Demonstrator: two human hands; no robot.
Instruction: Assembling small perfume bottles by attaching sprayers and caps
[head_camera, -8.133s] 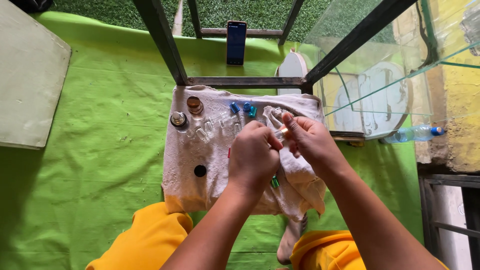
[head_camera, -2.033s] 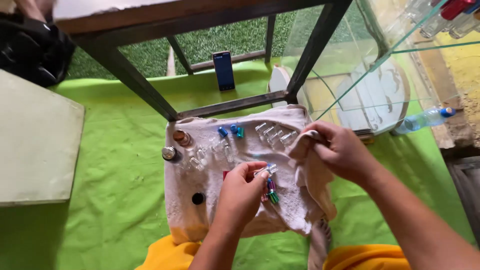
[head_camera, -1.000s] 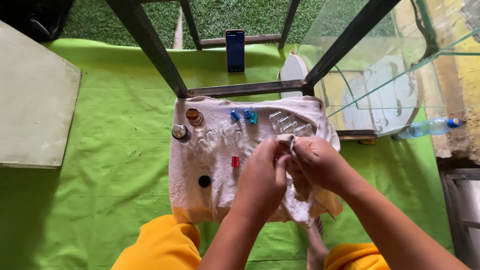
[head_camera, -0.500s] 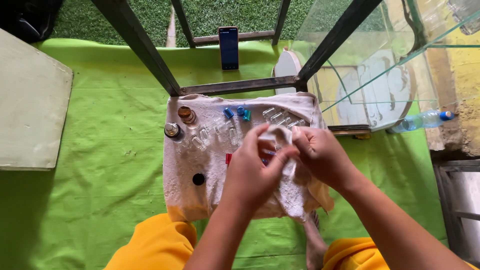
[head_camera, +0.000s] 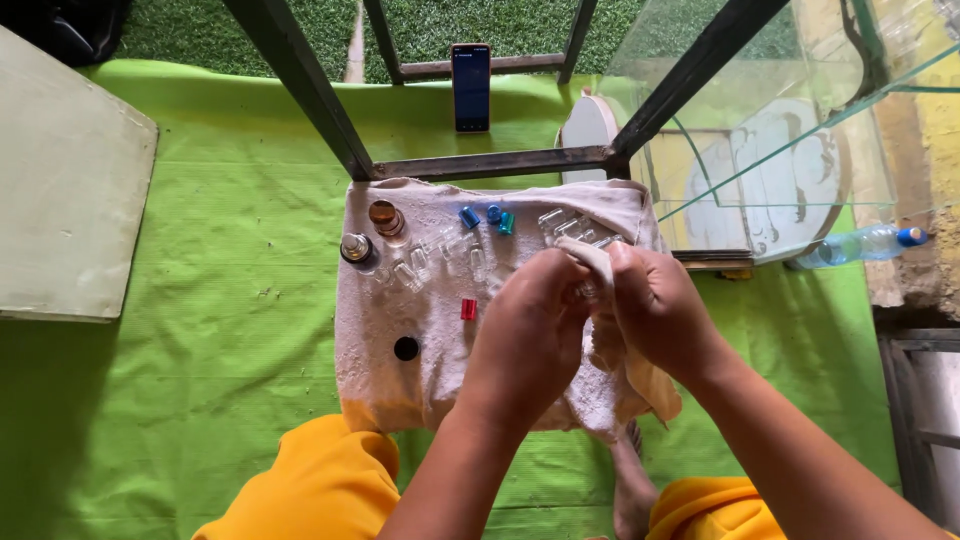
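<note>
Hands were held together over the right half of a white towel (head_camera: 420, 390) spread on a green mat (head_camera: 200, 300). A small clear glass vial (head_camera: 590, 290) was pinched between the left hand (head_camera: 530, 335) and the right hand (head_camera: 655, 310), just visible in the gap between them, and a strip of pale cloth (head_camera: 590, 255) was pressed over it by the right thumb, its loose end hanging below the right palm. Both hands were clenched around vial and cloth; how much of the vial was covered could not be told.

Compared with half a second earlier, the hands were kept in nearly the same spot, with the cloth drawn further over the top of the vial. Two seconds earlier the hands had been well apart, the left one nearer a red cap (head_camera: 468, 309).

Beside the left hand, that red cap lay on the towel, with a black cap (head_camera: 406, 348) nearby. Further up, blue caps (head_camera: 485, 216), a row of clear vials (head_camera: 430, 262) and two darker bottles (head_camera: 372, 230) were laid out. A phone (head_camera: 471, 87) was propped beyond a metal frame (head_camera: 480, 162).
</note>
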